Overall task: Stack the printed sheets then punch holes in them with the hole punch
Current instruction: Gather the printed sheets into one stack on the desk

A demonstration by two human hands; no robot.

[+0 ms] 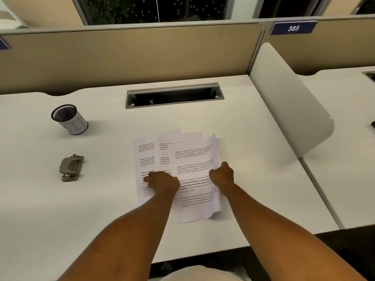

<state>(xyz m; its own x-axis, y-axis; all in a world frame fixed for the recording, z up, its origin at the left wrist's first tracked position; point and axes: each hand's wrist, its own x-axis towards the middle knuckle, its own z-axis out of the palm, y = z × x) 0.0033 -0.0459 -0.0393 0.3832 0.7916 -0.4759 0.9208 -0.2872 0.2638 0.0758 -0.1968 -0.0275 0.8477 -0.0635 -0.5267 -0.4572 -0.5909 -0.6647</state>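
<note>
We see the printed sheets (188,171) fanned and overlapping at mid-desk (253,179). The left hand (162,182) rests on them, fingers curled downward; the right hand (222,176) pinches the top sheet's right edge, which lifts. The hole punch (71,167) lies well apart to the left, below a mesh cup (70,119).

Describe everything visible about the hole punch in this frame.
The hole punch is a small grey two-hole punch that looks like metal, with a curved lever handle over a flat base. It lies on the white desk, left of the printed sheets and nearer the person than the mesh cup. Neither hand touches it; it sits apart from the paper, with no sheet in it.
</note>
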